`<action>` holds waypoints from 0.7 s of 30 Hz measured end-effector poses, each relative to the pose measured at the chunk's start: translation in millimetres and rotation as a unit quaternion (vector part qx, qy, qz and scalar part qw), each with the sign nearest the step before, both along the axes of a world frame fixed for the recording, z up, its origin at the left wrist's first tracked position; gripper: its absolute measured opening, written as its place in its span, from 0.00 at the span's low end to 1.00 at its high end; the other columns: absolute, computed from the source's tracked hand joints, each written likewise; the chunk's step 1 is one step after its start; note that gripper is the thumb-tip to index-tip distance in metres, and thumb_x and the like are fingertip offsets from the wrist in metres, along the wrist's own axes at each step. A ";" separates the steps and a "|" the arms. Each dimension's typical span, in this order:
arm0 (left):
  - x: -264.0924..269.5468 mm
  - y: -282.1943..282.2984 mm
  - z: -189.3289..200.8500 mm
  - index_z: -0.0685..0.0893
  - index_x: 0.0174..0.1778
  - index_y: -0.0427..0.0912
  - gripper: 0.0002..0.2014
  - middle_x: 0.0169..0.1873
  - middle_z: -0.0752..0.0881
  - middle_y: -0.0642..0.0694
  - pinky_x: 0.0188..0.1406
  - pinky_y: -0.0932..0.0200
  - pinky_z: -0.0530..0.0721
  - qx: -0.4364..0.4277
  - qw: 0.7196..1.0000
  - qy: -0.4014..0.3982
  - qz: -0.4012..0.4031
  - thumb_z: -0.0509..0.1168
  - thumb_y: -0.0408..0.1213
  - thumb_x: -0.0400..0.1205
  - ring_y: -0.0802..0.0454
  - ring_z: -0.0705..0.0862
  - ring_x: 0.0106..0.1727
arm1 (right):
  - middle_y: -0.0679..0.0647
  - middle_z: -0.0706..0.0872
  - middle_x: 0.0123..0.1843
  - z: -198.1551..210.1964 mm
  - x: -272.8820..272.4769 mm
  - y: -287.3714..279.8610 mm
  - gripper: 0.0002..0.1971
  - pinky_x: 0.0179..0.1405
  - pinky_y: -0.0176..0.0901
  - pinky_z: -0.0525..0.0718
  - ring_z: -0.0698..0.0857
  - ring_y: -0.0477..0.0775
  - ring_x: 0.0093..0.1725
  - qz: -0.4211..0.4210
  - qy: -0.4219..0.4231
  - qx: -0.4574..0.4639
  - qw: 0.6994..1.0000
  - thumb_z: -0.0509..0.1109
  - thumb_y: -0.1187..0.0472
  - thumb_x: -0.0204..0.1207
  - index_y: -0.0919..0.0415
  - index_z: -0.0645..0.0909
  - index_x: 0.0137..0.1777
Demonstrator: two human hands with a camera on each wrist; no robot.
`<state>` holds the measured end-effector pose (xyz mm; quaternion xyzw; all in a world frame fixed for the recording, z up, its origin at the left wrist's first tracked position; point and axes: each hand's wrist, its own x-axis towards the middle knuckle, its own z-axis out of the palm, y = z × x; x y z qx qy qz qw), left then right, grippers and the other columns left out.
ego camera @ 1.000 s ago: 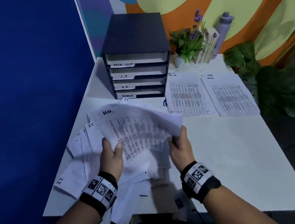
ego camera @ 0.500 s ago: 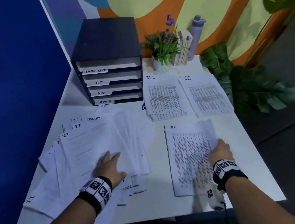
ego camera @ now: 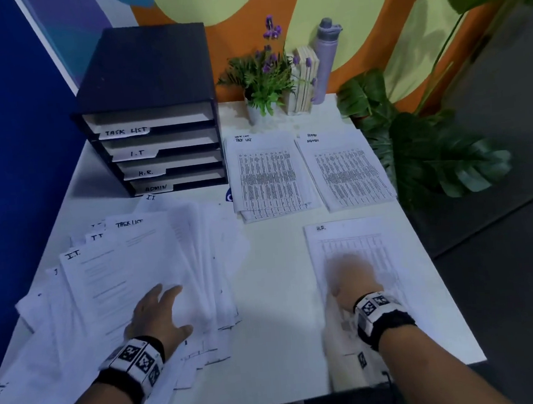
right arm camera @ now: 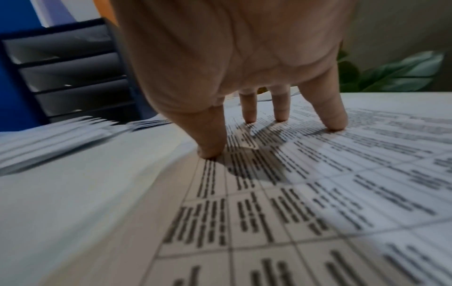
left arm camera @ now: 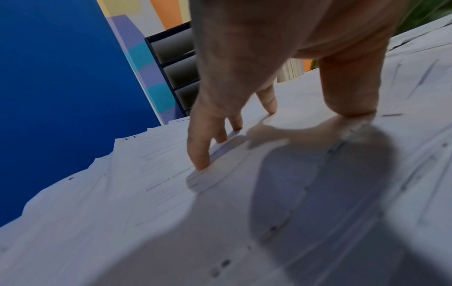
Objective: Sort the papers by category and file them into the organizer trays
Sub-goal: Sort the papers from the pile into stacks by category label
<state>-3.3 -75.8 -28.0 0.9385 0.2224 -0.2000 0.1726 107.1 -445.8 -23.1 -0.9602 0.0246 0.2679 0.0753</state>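
Note:
A fanned heap of unsorted papers (ego camera: 131,285) marked I.T. and TASK LIST covers the table's left half. My left hand (ego camera: 159,312) rests on it, fingertips (left arm camera: 200,164) straight and touching the top sheet (left arm camera: 171,193). An H.R. sheet (ego camera: 351,243) lies flat at the front right; my right hand (ego camera: 351,278), blurred, presses on it with spread straight fingers (right arm camera: 332,120) on its printed table (right arm camera: 293,193). The black organizer (ego camera: 153,115) stands at the back left, its four trays labelled TASK LIST, I.T., H.R. and ADMIN. Sorted piles lie beside it: TASK LIST (ego camera: 269,176) and ADMIN (ego camera: 349,173).
A potted lavender plant (ego camera: 264,74), books (ego camera: 303,81) and a lilac bottle (ego camera: 327,60) stand along the back wall. Large leafy plants (ego camera: 426,144) crowd the table's right edge. A blue wall (ego camera: 6,158) closes off the left side. Bare white table (ego camera: 276,296) shows between the hands.
A second ago both hands held the H.R. sheet up over the heap. The right hand carried it right and laid it flat; the left hand dropped onto the heap.

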 end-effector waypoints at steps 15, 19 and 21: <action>-6.9 61.9 2.3 0.52 0.85 0.46 0.57 0.83 0.55 0.36 0.79 0.36 0.59 0.002 0.945 0.031 0.325 0.75 0.64 0.67 0.36 0.57 0.82 | 0.52 0.60 0.79 26.8 41.3 7.5 0.28 0.70 0.63 0.73 0.67 0.61 0.75 -0.013 -0.035 -0.007 0.999 0.64 0.63 0.74 0.52 0.67 0.76; -10.5 72.0 5.7 0.47 0.85 0.47 0.67 0.81 0.58 0.34 0.75 0.35 0.67 -0.015 0.949 0.039 0.313 0.81 0.62 0.58 0.35 0.64 0.79 | 0.59 0.75 0.68 35.0 20.4 95.8 0.21 0.68 0.48 0.76 0.80 0.60 0.65 0.095 -0.017 0.209 0.973 0.65 0.56 0.79 0.60 0.76 0.71; -13.0 70.9 8.2 0.46 0.85 0.47 0.68 0.81 0.58 0.34 0.76 0.38 0.68 -0.014 0.959 0.043 0.279 0.82 0.61 0.57 0.36 0.64 0.79 | 0.60 0.79 0.65 36.6 7.9 135.2 0.20 0.66 0.46 0.77 0.82 0.60 0.62 0.126 0.014 0.256 0.958 0.66 0.55 0.80 0.62 0.78 0.69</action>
